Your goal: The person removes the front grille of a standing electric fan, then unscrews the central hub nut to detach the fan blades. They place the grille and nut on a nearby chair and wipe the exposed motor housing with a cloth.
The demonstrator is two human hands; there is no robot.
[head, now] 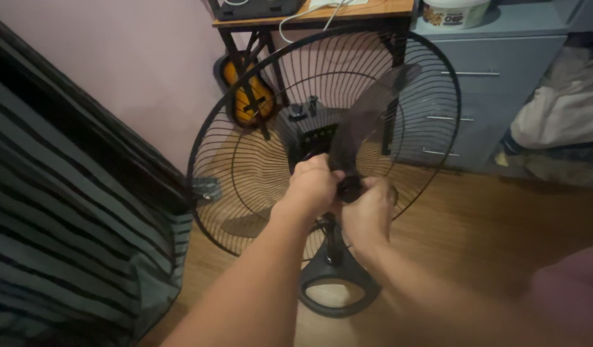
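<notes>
At the far left, a striped grey-and-black fabric fills the frame edge, well apart from the work. Next, the rear wire guard of a standing fan is seen upright, its front guard absent, so the hub is left exposed for access. The left hand is closed around the near side of the hub, apparently to steady it. A translucent dark fan blade rises from the hub inside the guard, tilted up to the right. The small black hub cap sits at the centre, between the two hands. The right hand is clenched on that cap from the right, fingers curled as if for turning. Below, the oval fan base rests on the wooden floor. Behind, a grey drawer unit stands against the wall.
</notes>
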